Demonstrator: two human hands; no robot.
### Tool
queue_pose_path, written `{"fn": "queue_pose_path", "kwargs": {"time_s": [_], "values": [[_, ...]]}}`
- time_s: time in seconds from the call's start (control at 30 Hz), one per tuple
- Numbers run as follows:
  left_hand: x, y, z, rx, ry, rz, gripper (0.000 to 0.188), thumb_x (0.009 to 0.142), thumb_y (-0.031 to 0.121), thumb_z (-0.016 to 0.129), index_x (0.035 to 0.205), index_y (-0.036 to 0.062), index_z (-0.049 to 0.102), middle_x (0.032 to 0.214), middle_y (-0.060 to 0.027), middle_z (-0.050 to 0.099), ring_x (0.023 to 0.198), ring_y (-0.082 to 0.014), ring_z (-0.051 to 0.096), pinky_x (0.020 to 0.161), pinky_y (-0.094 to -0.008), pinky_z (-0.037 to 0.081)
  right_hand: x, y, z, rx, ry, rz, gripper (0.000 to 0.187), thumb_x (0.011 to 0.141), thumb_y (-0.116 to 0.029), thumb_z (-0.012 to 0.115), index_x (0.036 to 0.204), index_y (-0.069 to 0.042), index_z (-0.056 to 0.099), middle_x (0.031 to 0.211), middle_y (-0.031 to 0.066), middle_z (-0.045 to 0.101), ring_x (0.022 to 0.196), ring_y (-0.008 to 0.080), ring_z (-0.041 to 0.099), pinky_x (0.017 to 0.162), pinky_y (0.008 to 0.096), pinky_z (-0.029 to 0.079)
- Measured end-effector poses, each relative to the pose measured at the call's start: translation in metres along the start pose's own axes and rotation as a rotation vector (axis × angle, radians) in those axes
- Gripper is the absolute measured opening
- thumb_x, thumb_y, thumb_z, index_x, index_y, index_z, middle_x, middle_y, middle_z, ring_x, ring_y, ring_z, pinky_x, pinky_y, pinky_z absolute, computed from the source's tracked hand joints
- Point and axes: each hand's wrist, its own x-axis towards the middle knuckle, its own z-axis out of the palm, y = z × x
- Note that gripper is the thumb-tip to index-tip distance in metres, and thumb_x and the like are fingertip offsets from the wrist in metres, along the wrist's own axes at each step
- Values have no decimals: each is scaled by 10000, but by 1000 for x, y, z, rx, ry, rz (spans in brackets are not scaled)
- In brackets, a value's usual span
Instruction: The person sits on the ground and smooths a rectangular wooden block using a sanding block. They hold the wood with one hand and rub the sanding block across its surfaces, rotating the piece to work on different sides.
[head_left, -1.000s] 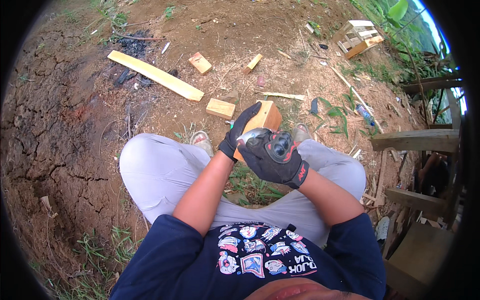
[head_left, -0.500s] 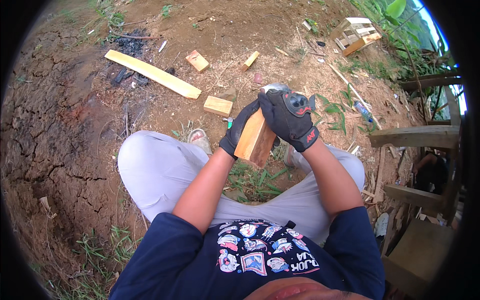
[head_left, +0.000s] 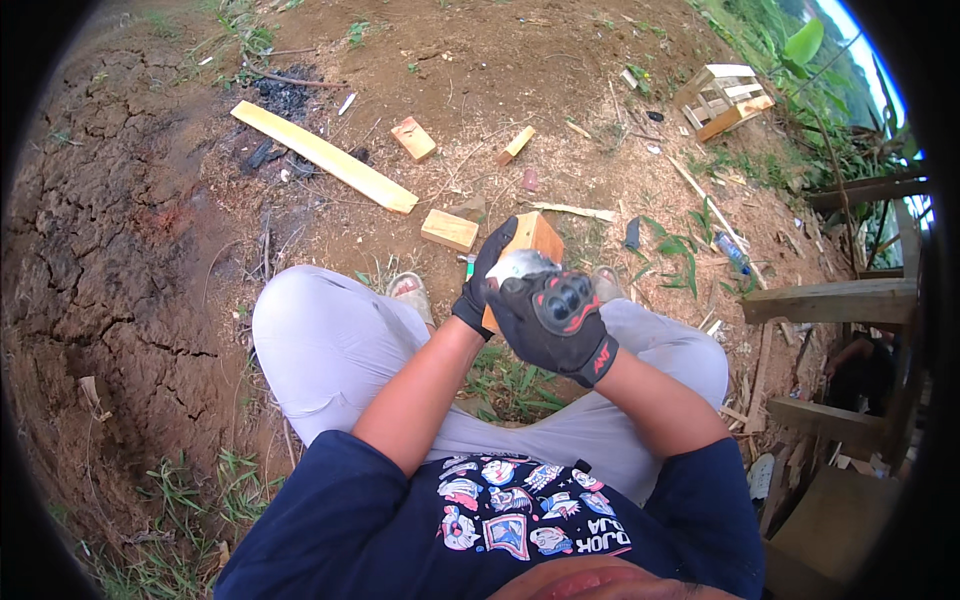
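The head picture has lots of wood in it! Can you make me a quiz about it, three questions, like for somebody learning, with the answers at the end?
1. True or false: the left hand is holding the plank.

2. Pick one: the glove on the right hand is mostly
A. white
B. black
C. green

3. Put these in order from the picture's left to its right: the crate, the block in the left hand, the plank.

Key:
1. False. It holds the block; the plank lies on the ground.
2. B.
3. Plank, block, crate.
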Motion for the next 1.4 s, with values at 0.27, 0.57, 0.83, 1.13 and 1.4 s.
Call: {"fn": "queue_pose_path", "kwargs": {"time_s": [0.27,0.57,0.83,1.13,1.4], "values": [[-3,-8,35,99,-34,59,599,1066,542,501,1362,30,596,1300,-193,682,1191,-319,673,1026,-479,561,19,56,21,-15,47,37,228,981,-215,595,1143,-134,732,772,69,675,674,280,663,607,432,520],[-6,2,45,237,84,152,682,1026,622,524,1461,97,523,1250,-171,661,1111,-347,682,929,-539,590,-15,17,-18,424,189,-53,233,1005,-163,635,1186,-71,748,848,98,709,733,275,680,713,427,515],[-2,-6,52,193,7,215,810,1055,676,398,1567,47,405,1436,-219,572,1255,-377,630,1048,-535,550,-4,120,-18,444,254,802,497,1036,-412,555,849,32,675,641,105,603,606,242,609,638,406,461],[4,-7,58,332,251,298,518,1129,486,414,1433,104,587,1298,-87,686,1095,-242,698,971,-408,571,-9,110,24,1133,293,1038,450,1018,-442,648,1064,-4,742,842,4,700,631,99,627,551,278,490],[4,-5,54,363,301,318,512,1106,494,483,1267,37,649,1180,-90,718,1014,-198,709,851,-334,569,-6,102,15,1209,272,1045,444,1011,-421,645,1079,10,728,807,10,657,647,102,614,521,287,481]]}}
